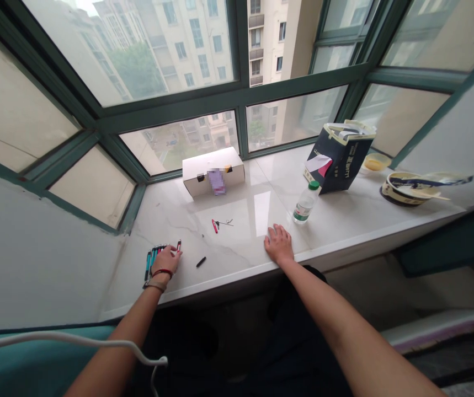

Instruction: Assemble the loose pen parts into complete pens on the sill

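Observation:
My left hand (165,259) is at the left end of the white marble-patterned sill (237,248), its fingers closed on a pen (179,246) with a reddish barrel and dark tip. Beneath and beside that hand lies a row of several teal and dark pens (148,264), partly hidden by it. To its right is a short black pen part (201,262). Farther back lie a small pink pen part (214,226) and several thin dark and metal pieces (225,223). My right hand (278,243) rests palm down near the sill's front edge, fingers spread and holding nothing.
A white box (232,175) with a purple item on its front stands against the window. Right of my right hand are a green-capped bottle (304,205), a dark paper bag (340,160), a takeaway bowl (406,193) and a yellowish container (375,163). A white cable (96,341) crosses the lower left.

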`<state>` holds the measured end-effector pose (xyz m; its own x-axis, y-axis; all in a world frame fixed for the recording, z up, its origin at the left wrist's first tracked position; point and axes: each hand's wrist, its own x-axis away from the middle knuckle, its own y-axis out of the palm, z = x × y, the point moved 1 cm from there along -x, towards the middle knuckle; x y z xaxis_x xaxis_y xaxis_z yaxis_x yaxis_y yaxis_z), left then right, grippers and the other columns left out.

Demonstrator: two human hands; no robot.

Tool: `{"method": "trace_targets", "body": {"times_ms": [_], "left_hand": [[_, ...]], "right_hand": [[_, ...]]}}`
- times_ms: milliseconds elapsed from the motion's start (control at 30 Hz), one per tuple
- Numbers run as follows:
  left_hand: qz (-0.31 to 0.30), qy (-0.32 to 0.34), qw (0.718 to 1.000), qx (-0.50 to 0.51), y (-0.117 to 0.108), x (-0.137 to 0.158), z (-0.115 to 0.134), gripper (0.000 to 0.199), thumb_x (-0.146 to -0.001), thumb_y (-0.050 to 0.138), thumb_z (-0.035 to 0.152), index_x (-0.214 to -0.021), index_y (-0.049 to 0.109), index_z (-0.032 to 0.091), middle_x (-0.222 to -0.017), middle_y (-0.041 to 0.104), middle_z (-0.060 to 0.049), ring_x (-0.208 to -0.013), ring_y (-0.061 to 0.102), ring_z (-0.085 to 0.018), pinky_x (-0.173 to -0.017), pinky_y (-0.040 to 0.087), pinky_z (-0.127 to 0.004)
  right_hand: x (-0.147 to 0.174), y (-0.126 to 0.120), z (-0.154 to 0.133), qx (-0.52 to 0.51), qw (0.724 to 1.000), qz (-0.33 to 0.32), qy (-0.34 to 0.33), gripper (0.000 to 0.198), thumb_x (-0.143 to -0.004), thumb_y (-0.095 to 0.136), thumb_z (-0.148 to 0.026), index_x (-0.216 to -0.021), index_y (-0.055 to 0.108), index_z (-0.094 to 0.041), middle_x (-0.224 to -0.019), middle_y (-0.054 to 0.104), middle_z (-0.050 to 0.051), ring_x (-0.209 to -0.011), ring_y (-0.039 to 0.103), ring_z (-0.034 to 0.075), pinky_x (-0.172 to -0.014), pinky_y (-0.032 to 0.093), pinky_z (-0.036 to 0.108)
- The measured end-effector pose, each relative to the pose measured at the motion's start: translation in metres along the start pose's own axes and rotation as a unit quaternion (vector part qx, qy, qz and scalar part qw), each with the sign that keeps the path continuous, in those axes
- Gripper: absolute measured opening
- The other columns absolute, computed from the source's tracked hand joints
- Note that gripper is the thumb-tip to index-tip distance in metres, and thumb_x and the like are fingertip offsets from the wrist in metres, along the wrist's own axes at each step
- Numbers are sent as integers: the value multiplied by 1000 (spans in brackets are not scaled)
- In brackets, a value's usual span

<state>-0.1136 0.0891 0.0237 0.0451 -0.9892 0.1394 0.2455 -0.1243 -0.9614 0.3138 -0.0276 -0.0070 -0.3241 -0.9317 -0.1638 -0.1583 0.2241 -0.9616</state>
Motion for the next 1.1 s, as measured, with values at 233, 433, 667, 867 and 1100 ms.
{"method": "trace_targets", "body": {"times_ms": [233,433,667,867,1100], "left_hand": [[-15,-79,996,-33,1,43,-13,38,-83,52,55,-94,69,23,-99,71,-14,-98,65,-35,-84,50,-47],[-10,-110,993,-42,-6,46,-9,32,-84,50,48,-89,68,22,-97,71,-14,-94,66,-32,-80,52,-43],[-2,-91,995,-52,-8,42,-16,32,-86,47,47,-88,67,22,-94,71,-14,-90,67,-31,-77,52,-42],[1,-104,993,-46,-9,40,-22,33,-86,47,49,-87,67,22,-95,71,-14,-91,67,-31,-78,51,-41],[10,-106,994,-37,-10,41,-24,33,-83,48,49,-87,67,22,-94,71,-14,-91,66,-32,-77,51,-42]], "right_hand": [[1,4,2,1,1000,18,-8,43,-95,41,-34,-132,54,-17,-149,45,14,-138,35,31,-109,27,43],[1,4,2,1,1000,27,-15,42,-95,41,-34,-131,56,-17,-147,47,14,-136,36,31,-109,27,43],[0,4,2,-4,1000,25,-11,43,-95,41,-34,-132,55,-17,-148,46,14,-137,35,31,-109,27,42],[1,3,2,-1,1000,17,-9,43,-95,41,-34,-132,55,-17,-149,45,14,-138,34,31,-110,26,43],[1,4,3,-2,1000,20,-9,43,-95,41,-34,-132,55,-17,-149,46,14,-138,35,31,-109,27,43]]}}
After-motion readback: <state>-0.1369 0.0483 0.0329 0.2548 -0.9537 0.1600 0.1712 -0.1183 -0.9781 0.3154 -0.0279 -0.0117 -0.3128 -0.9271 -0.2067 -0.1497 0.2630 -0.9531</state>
